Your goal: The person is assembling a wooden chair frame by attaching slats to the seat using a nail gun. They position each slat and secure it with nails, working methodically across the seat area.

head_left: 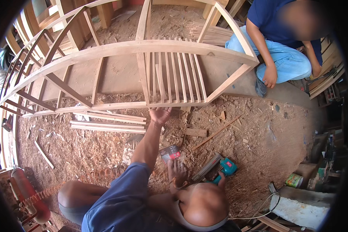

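Observation:
My left hand (pixel 160 115) reaches forward, palm up, to the near rail of a large curved wooden frame (pixel 116 48). Its fingers curl under the rail and are partly hidden by it. Thin wooden slats (pixel 179 75) stand side by side in the frame just beyond that hand. Low at the right, my right hand (pixel 222 180) grips a teal nail gun (pixel 229 166) whose long magazine rests near the floor. My knee hides most of that hand. A small grey and red box (pixel 170 153) lies between the nail gun and my left forearm.
Loose wooden strips (pixel 108 125) lie left of my forearm on the shavings-covered floor. A person (pixel 284 46) in blue sits at the far right beside the frame. A red tank (pixel 29 193) with an orange coiled hose stands at lower left. A white block (pixel 301 207) sits at lower right.

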The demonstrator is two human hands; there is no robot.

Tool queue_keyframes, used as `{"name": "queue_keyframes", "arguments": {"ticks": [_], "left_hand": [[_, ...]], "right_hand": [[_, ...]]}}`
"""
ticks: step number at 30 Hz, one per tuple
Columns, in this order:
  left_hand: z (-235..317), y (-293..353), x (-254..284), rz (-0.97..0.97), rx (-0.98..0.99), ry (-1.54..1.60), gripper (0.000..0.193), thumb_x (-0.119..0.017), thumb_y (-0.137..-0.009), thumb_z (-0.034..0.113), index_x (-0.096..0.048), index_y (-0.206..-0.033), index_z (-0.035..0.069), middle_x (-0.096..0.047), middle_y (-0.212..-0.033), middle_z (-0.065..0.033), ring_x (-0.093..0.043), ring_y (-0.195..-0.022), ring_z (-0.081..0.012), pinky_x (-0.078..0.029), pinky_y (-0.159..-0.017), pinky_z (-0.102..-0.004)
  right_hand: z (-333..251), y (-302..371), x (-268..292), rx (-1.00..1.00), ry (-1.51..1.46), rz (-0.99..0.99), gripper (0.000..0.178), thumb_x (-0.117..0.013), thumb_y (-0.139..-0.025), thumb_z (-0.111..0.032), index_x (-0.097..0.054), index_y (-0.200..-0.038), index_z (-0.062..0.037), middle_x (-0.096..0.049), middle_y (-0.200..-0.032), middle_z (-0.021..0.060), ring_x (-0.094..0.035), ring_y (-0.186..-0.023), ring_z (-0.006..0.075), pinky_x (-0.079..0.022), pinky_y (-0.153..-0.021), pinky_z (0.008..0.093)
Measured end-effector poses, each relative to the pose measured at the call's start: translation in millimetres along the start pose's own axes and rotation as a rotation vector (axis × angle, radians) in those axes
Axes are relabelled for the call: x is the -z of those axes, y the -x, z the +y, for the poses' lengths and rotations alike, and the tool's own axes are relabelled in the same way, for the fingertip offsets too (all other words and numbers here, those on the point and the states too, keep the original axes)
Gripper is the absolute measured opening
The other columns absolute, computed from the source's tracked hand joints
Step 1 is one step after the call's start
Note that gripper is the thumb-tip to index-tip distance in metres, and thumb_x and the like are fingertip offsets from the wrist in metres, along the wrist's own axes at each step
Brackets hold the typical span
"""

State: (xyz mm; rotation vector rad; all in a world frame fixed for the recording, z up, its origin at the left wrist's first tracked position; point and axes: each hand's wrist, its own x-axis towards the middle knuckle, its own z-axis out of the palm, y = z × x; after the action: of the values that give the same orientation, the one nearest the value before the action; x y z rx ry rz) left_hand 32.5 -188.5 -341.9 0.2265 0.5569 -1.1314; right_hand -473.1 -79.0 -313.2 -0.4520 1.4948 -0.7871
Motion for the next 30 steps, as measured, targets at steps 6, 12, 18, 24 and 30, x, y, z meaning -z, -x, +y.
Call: {"name": "queue_keyframes", "arguments": {"ticks": [6, 12, 18, 24, 30], "left_hand": [[11.0, -11.4, 7.6, -0.229, 0.152, -0.031, 0.053, -0.050, -0.098, 0.055, -0.059, -0.124, 0.009, -0.063, -0.125, -0.0141, -0.061, -0.114, -0.0380, -0.051, -0.094, -0.0574], [27.8, -18.7, 20.5, -0.005, 0.054, -0.016, 0.038, -0.054, -0.100, 0.045, -0.061, -0.113, 0.009, -0.066, -0.113, -0.0137, -0.063, -0.110, -0.0356, -0.052, -0.093, -0.0580], [39.5, -31.7, 24.1, -0.309, 0.068, 0.034, 0.033, -0.058, -0.096, 0.029, -0.066, -0.121, 0.010, -0.068, -0.124, -0.0130, -0.062, -0.118, -0.0328, -0.049, -0.101, -0.0591], [43.8, -50.1, 34.5, -0.292, 0.087, -0.013, 0.025, -0.064, -0.096, 0.020, -0.066, -0.115, 0.005, -0.068, -0.116, -0.0138, -0.063, -0.111, -0.0353, -0.051, -0.100, -0.0588], [53.0, -41.8, 40.0, -0.243, 0.103, -0.176, 0.035, -0.066, -0.098, 0.027, -0.058, -0.125, 0.006, -0.064, -0.122, -0.0168, -0.063, -0.112, -0.0353, -0.054, -0.095, -0.0539]], "right_hand": [[-5.4, -0.1, -3.6, -0.017, -0.001, 0.026, 0.013, -0.067, -0.088, -0.014, -0.061, -0.087, -0.0029, -0.060, -0.069, 0.0092, -0.059, -0.057, 0.0258, -0.051, -0.059, 0.0394], [6.8, -13.2, 10.1, 0.023, -0.028, 0.009, 0.013, -0.067, -0.088, -0.015, -0.061, -0.086, -0.0033, -0.060, -0.069, 0.0089, -0.060, -0.057, 0.0255, -0.051, -0.059, 0.0388], [31.5, -52.3, 36.3, 0.061, -0.034, 0.055, 0.014, -0.067, -0.089, -0.016, -0.062, -0.085, -0.0037, -0.061, -0.068, 0.0087, -0.060, -0.058, 0.0252, -0.051, -0.059, 0.0382], [19.9, -25.7, 21.3, 0.045, 0.001, 0.022, 0.016, -0.066, -0.089, -0.019, -0.062, -0.083, -0.0048, -0.062, -0.068, 0.0081, -0.061, -0.058, 0.0237, -0.050, -0.060, 0.0363], [-12.1, 7.8, -11.7, 0.056, -0.013, -0.030, 0.016, -0.067, -0.089, -0.018, -0.061, -0.083, -0.0049, -0.061, -0.068, 0.0081, -0.061, -0.057, 0.0236, -0.050, -0.059, 0.0369]]}}
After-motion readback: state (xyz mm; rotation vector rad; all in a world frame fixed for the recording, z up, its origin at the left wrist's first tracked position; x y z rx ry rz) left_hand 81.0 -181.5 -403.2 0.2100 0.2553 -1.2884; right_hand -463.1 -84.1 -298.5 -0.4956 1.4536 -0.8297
